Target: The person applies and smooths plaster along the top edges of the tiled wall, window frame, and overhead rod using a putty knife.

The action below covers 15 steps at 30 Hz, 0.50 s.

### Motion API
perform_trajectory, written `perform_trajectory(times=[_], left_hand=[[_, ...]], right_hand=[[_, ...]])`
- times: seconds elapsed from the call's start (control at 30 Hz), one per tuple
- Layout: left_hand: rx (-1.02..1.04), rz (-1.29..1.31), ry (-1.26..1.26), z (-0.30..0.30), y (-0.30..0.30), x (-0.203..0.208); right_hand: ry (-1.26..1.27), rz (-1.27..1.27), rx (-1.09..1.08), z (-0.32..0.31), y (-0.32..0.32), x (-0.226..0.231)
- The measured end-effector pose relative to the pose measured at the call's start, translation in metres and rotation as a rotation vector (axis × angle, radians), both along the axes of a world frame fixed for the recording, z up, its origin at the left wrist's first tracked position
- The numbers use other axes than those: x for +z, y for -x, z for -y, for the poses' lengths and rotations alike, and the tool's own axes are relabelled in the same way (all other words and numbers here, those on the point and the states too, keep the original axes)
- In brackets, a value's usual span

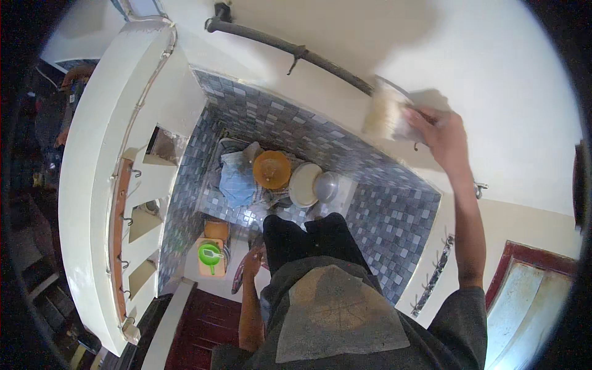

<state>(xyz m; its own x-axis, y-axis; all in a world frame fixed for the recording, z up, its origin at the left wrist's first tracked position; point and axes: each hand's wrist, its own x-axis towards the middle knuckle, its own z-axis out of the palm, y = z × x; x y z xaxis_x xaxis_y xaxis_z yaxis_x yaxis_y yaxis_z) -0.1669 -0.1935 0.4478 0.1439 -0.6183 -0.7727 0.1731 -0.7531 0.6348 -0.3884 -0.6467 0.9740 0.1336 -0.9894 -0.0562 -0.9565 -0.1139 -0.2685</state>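
Note:
My right hand (441, 137) is raised at the upper right, its fingers closed on what looks like a wide brush (385, 114) with cream bristles. Motion smears the brush, so its shape is not sharp. It is in front of the pale wall (499, 105), overlapping the right part of a dark grey pipe (283, 44). My left hand (253, 258) hangs low beside my dark trousers (287, 243). Its fingers are dim and blurred, and I cannot make out whether they hold anything. A long dark red thing (237, 280) shows just beside it.
Below the tiled wall (290, 114) are an orange basin (272, 169), a pale basin (304, 185), a metal bowl (325, 187) and blue cloth (237, 182). A green strainer (210, 254) lies at lower left. Hook rails (121, 240) line the left wall; another hook rail (435, 274) hangs at right.

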Motion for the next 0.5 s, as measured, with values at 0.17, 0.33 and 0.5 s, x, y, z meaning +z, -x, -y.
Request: perform_trajectory(times=[0.17, 0.33, 0.5], left_hand=[[-0.109, -0.008, 0.228, -0.004, -0.004, 0.001], [-0.245, 0.144, 0.194, 0.016, -0.007, 0.027], [-0.226, 0.181, 0.078, 0.013, -0.011, 0.030]], right_hand=[[-0.068, 0.056, -0.043, 0.004, 0.012, 0.005], [-0.129, 0.146, -0.076, 0.010, -0.006, -0.003], [-0.104, 0.155, 0.039, 0.013, -0.015, 0.009]])
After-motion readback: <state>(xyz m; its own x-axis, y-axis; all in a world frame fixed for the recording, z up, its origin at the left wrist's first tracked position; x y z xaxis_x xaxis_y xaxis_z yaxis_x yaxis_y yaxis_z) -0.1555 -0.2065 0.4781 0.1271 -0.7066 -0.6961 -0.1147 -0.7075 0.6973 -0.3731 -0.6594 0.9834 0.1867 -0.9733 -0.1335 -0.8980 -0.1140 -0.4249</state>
